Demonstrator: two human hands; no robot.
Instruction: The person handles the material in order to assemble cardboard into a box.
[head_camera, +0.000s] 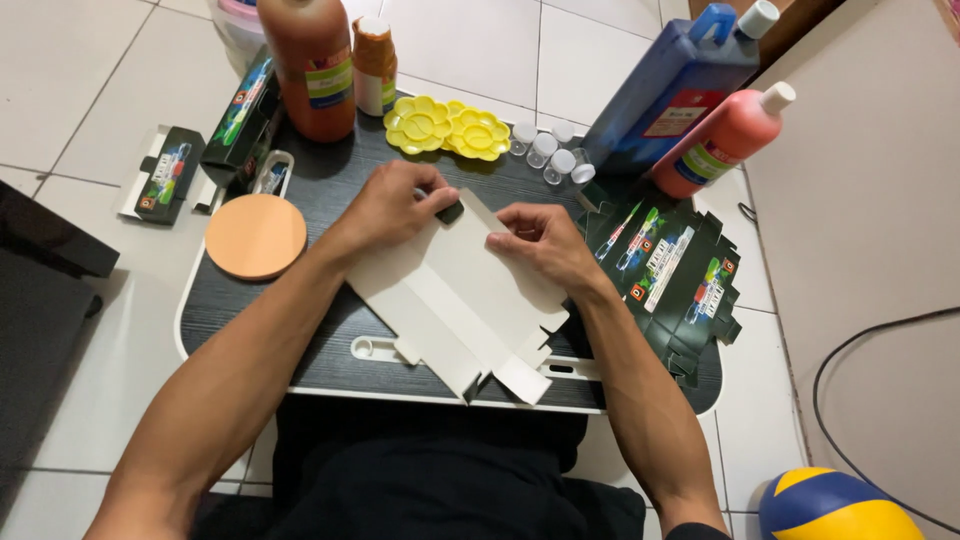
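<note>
Flat carton blank (455, 300) between both hands.

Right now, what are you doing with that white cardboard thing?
A person sits at a small black lap table and presses both hands on a flat, unfolded cardboard box, white side up. The left hand holds its far corner; the right hand pins the top edge. More flat boxes lie stacked on the right, with paint bottles and yellow palettes behind.

You have one view only, worn on your head, looking steeply down and close over the dark lap table (330, 350). Tiled floor (90, 90) frames it all round.
</note>
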